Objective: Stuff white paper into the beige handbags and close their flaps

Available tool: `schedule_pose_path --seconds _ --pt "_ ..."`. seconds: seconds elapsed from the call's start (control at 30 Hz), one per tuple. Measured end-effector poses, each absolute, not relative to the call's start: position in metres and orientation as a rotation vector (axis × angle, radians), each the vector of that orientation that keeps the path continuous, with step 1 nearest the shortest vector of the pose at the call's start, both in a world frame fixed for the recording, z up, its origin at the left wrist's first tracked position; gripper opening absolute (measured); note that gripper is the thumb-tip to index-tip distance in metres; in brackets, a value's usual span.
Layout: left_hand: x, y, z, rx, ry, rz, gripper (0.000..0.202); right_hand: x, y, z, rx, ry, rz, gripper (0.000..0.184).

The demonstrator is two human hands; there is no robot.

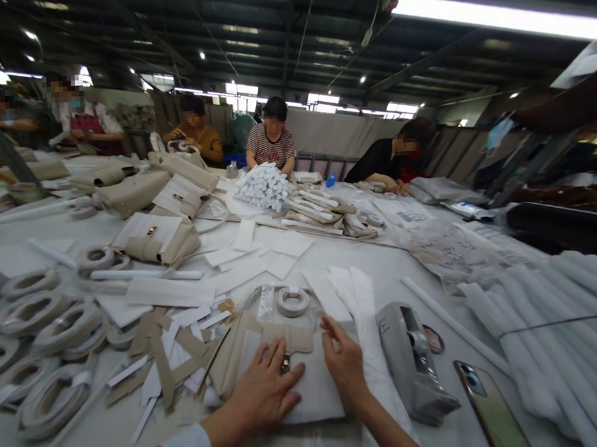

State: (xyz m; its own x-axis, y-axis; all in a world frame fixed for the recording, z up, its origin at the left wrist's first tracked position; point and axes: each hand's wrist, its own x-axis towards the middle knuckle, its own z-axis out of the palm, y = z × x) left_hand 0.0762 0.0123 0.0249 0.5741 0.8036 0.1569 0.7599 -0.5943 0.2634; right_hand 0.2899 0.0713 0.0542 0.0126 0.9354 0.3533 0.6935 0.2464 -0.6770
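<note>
A beige handbag (228, 366) lies in front of me, with a whitish sheet over its front and a short flap tab (300, 338) across it. My left hand (267, 386) rests on the bag with its fingers spread, beside the small gold clasp (285, 363). At the bag's right side, my right hand (344, 360) has its fingers raised and loosely bent, apart from one another; it touches the sheet's edge. A coiled strap (292, 302) with a white band lies just beyond the bag, next to clear plastic.
Right of the bag are a grey tape dispenser (410, 364), a phone (491, 407) and bundled white foam tubes (549, 330). Coiled straps (55, 396) and card strips (160, 357) lie left. More bags (154, 238) and several co-workers (270, 141) are across the table.
</note>
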Motion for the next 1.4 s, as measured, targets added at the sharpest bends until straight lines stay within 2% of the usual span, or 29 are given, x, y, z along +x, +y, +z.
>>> schedule_pose_path --seconds 0.13,0.2,0.3,0.43,0.53,0.63,0.77,0.83,1.0,1.13,1.4 --pt "0.076 0.012 0.026 2.598 1.32 0.383 0.057 0.312 0.122 0.081 -1.919 -1.82 0.022 0.046" --pt "0.076 0.012 0.028 2.596 1.314 0.375 0.056 0.313 0.145 0.083 -2.076 -1.92 -0.057 0.051" --pt "0.076 0.011 0.03 2.595 1.329 0.373 0.055 0.305 0.169 0.074 -2.153 -1.993 0.001 0.06" --pt "0.075 0.011 0.029 2.615 1.328 0.431 0.053 0.299 0.178 0.06 -2.198 -2.067 0.138 0.048" --pt "0.074 0.012 0.027 2.631 1.324 0.477 0.052 0.306 0.173 0.064 -2.182 -2.045 0.087 0.055" --pt "0.074 0.012 0.028 2.63 1.337 0.488 0.051 0.313 0.152 0.077 -1.943 -2.063 0.082 0.056" --pt "0.074 0.012 0.031 2.645 1.34 0.524 0.051 0.306 0.1 0.085 -1.288 -2.22 0.418 0.051" --pt "0.074 0.011 0.033 2.639 1.35 0.556 0.05 0.299 0.075 0.082 -1.16 -2.323 0.513 0.047" --pt "0.078 0.009 0.036 2.547 1.334 0.525 0.034 0.289 0.051 0.069 -1.124 -2.668 0.314 0.05" --pt "0.079 0.006 0.033 2.589 1.315 0.569 0.035 0.289 0.049 0.067 -1.05 -2.806 0.122 0.043" --pt "0.072 -0.004 0.019 2.726 1.357 0.594 0.03 0.293 0.046 0.055 -0.946 -2.803 0.019 0.045"
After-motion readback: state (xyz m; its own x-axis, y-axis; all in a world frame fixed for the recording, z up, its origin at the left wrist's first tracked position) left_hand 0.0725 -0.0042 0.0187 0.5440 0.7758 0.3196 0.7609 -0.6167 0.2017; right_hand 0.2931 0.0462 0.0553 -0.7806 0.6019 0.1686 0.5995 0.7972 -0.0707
